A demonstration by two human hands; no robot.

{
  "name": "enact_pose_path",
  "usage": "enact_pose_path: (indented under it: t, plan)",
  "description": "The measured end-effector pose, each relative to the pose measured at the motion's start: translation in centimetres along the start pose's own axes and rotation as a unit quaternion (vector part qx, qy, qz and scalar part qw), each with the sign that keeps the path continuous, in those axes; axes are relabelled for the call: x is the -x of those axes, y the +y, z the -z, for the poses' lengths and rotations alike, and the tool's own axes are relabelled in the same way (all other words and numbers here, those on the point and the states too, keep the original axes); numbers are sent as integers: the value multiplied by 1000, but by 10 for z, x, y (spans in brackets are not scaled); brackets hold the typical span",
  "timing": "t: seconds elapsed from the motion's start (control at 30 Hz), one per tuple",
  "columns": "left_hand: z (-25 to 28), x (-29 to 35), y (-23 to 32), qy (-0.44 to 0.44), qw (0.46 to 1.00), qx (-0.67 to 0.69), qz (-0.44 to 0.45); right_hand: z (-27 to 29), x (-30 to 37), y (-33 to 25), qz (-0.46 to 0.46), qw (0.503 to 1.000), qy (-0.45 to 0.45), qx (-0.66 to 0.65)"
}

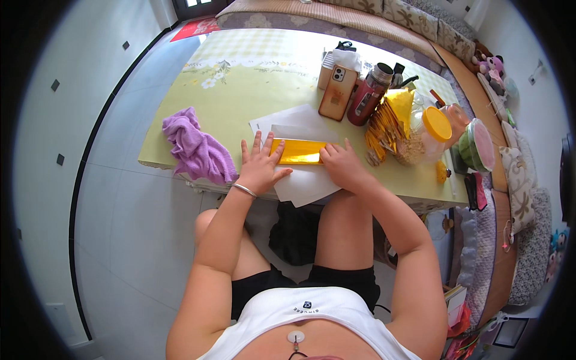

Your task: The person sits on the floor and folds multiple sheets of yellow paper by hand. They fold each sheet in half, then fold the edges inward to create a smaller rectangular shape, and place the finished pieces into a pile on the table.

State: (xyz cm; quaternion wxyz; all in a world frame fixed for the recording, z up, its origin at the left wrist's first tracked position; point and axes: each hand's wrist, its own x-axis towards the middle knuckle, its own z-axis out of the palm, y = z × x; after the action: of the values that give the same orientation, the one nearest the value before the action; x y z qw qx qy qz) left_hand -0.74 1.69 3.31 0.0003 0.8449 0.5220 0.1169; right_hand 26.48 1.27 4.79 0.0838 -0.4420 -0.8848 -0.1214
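A shiny gold foil paper strip (pixel 294 152), long and narrow, lies crosswise on white paper sheets (pixel 302 187) at the table's near edge. Spread nearly flat, my left hand (pixel 260 165) rests at the strip's left end with its fingertips pointing away from me. My right hand (pixel 345 165) is at the other end, its fingers bent and closed on the strip's edge. What lies under the right palm is hidden. To the left of my left hand is a crumpled purple cloth (pixel 198 146).
Beyond my right hand stand a phone (pixel 338 93), a red flask (pixel 369 96) and a bundle of folded gold foil pieces (pixel 393 120). Farther right are a yellow-lidded plastic jar (pixel 429 135) and a cut watermelon (pixel 477 146). A long cushioned sofa (pixel 342 21) borders the table (pixel 240 96).
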Motion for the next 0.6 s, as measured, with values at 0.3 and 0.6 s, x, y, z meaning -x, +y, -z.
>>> enact_pose_path:
  t: [0.3, 0.6]
  plan:
    - [-4, 2, 43, 204, 945, 212, -141, 1, 2, -52, -88, 982, 111, -125]
    - [-13, 2, 55, 211, 924, 318, 18, -29, -6, -14, -230, 870, 106, -423]
